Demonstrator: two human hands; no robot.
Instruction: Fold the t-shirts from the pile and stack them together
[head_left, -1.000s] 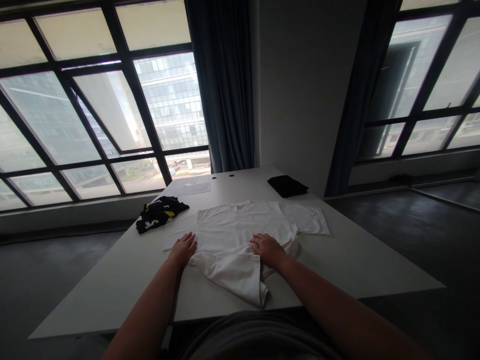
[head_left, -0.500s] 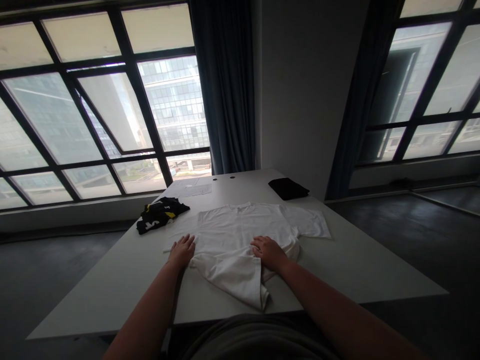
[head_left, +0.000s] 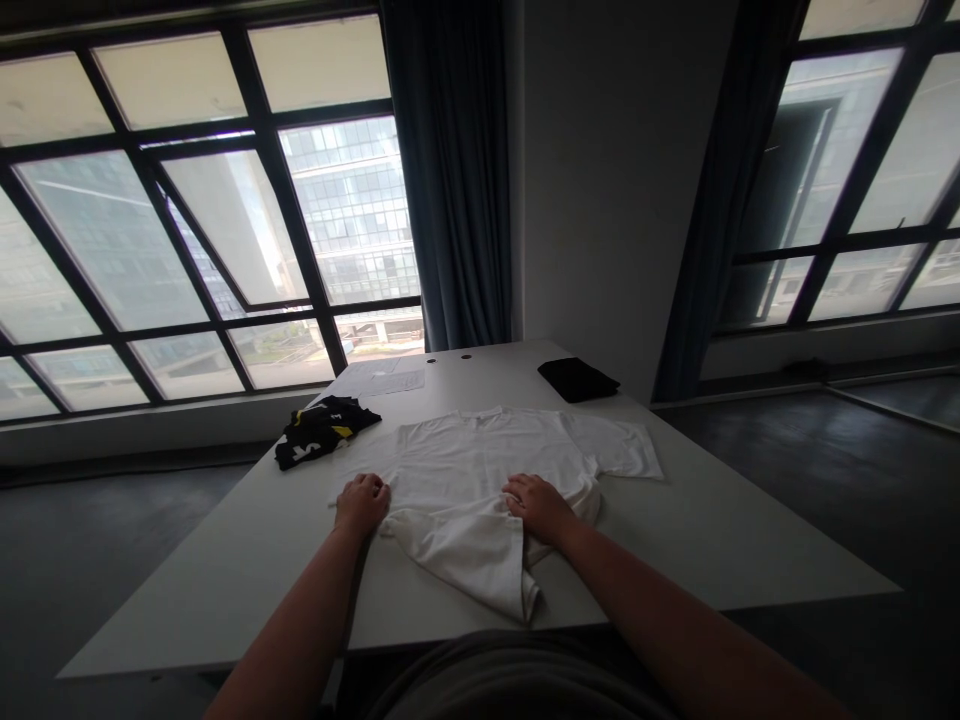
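A white T-shirt (head_left: 487, 470) lies spread on the white table (head_left: 675, 540), its lower part rumpled and folded toward me. At the shirt's left edge, near the left sleeve, my left hand (head_left: 361, 502) rests with its fingers curled in, gripping the cloth. My right hand (head_left: 535, 505) lies on the middle of the shirt, fingers bent and pressing on the fabric.
A crumpled black garment with yellow and white print (head_left: 322, 428) lies at the table's left. A folded black cloth (head_left: 577, 379) sits at the far right corner. A sheet of paper (head_left: 386, 378) lies at the back. Windows and dark curtains stand behind the table.
My left hand's fingers, flat and stretched before, have curled in at the shirt's left edge. My right hand has stayed in place. The view has shifted slightly.
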